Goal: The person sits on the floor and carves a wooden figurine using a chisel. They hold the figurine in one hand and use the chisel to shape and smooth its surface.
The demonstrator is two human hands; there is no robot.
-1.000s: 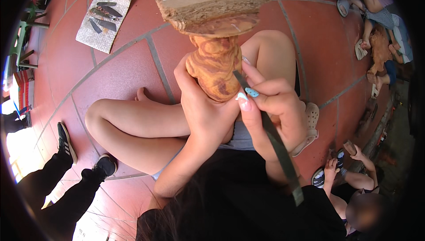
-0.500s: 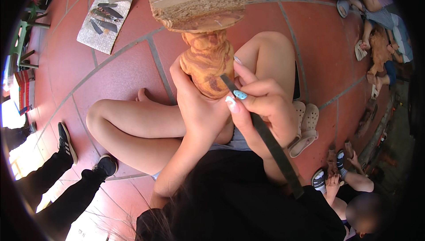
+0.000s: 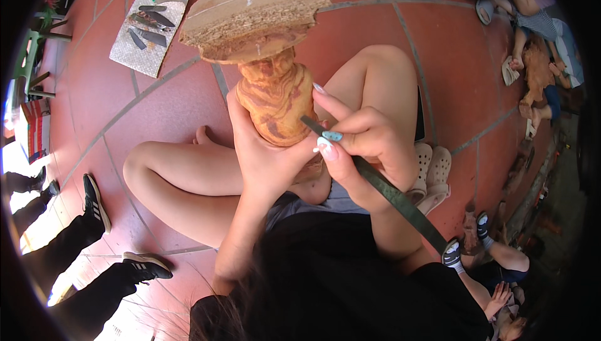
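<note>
The right hand (image 3: 379, 147), thumb and fingertips pinched, holds a dark flat blade (image 3: 400, 202), tip at the side of a carved wooden figure (image 3: 275, 109). The left hand (image 3: 266, 160), part-closed, cups its narrower end. Step in hand: apparently surface detailing; next move calls for light, steady pressure. Blade contact is unclear; some left fingers are hidden. Farther off, tools (image 3: 161, 20) on a pale mat (image 3: 128, 59) are too small to identify.

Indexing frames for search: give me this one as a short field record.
left hand: grips carved wooden figure
right hand: pinches dark flat strip
strip tip: by the figure, contact unclear
slab: pale, white-lined, at figure's head end
sheet: upper left, dark flat pieces on top
clogs: pale pair, right side
floor: reddish tiles
</note>
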